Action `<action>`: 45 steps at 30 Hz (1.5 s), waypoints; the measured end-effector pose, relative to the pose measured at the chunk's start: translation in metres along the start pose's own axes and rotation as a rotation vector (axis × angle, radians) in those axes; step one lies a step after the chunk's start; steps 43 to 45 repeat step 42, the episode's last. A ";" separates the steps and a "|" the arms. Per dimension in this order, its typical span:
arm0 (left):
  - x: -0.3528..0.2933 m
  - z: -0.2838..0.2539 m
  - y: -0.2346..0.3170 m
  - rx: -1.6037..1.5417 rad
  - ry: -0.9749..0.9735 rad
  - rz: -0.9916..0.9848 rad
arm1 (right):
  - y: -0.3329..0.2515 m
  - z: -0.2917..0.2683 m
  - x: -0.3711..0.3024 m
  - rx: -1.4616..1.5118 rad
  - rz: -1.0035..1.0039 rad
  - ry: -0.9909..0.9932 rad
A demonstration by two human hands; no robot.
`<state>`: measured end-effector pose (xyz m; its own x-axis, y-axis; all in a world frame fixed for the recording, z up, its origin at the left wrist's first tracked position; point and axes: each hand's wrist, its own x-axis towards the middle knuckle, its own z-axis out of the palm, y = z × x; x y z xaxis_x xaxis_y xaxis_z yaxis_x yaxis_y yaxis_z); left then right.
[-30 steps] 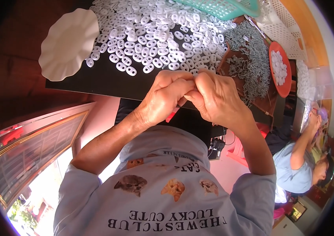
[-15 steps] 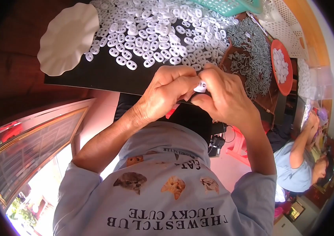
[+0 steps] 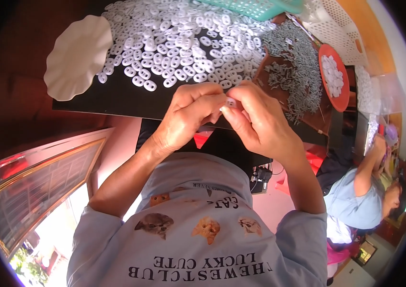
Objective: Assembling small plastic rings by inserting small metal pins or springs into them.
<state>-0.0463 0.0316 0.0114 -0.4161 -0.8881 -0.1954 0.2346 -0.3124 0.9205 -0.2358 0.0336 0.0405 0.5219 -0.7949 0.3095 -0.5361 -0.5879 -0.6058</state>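
Observation:
A small white oval plastic piece with two holes (image 3: 230,102) is pinched between my hands at the table's near edge. My right hand (image 3: 259,117) grips it between thumb and forefinger. Curled closed, my left hand (image 3: 188,115) has its fingertips against the piece's left end; anything else inside that fist is hidden. Just beyond my hands lies a wide spread of similar white two-hole pieces (image 3: 150,85) on the black tabletop (image 3: 112,101). A heap of small grey screws (image 3: 303,62) lies on a brown sheet to the right of them.
A cream plate with a wavy rim (image 3: 76,57) is at the table's left. On the right, an orange-red dish (image 3: 340,99) holds small white parts. A green basket (image 3: 260,10) and a white perforated basket (image 3: 341,33) stand at the back. Another person (image 3: 356,196) sits at far right.
The white piece has turned in my fingers, and my right thumb has come up against its lower side. The whole scene has shifted slightly left as the view moved.

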 end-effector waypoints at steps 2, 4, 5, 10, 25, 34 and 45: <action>0.000 0.001 -0.002 0.036 -0.012 0.022 | -0.001 -0.002 -0.001 0.078 0.000 -0.015; 0.001 0.003 0.001 0.058 -0.039 0.068 | 0.000 -0.009 -0.003 0.130 0.025 0.011; 0.000 0.003 0.002 0.080 -0.053 0.114 | 0.001 -0.015 -0.004 0.151 0.023 0.042; -0.002 0.000 -0.003 0.038 -0.049 0.151 | 0.045 -0.098 -0.036 -0.059 0.491 0.331; -0.002 -0.003 -0.016 0.110 -0.068 0.261 | 0.088 -0.112 -0.015 -0.380 0.335 0.166; -0.002 -0.005 -0.013 0.210 -0.098 0.318 | 0.054 -0.015 0.090 -0.418 -0.072 -0.064; 0.000 -0.010 -0.014 0.189 -0.066 0.368 | 0.055 0.010 0.128 -0.671 -0.043 -0.237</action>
